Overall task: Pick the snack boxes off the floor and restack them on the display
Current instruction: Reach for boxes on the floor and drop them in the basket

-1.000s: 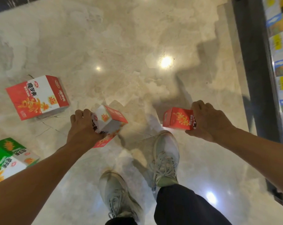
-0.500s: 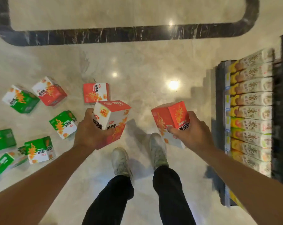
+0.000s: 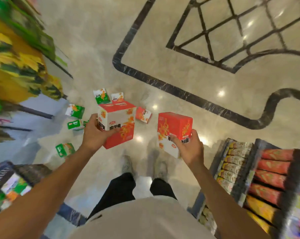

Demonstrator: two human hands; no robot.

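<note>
Red-and-white snack box (image 3: 117,124) gripped in left hand (image 3: 94,135), second red snack box (image 3: 174,130) clamped in right hand (image 3: 188,149); both upright, carried above floor. Blurred yellow-green display (image 3: 20,66) far forward-left, nearer left hand.

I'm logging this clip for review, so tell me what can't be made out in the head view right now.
- Display at left: motion blur smears its goods.
- Green snack boxes on the floor: too small to read; the left hand and its red box cover some.
- Right hand grip: the fingers behind its red box are hidden.
- Shelf at right: cut by the edge.
</note>
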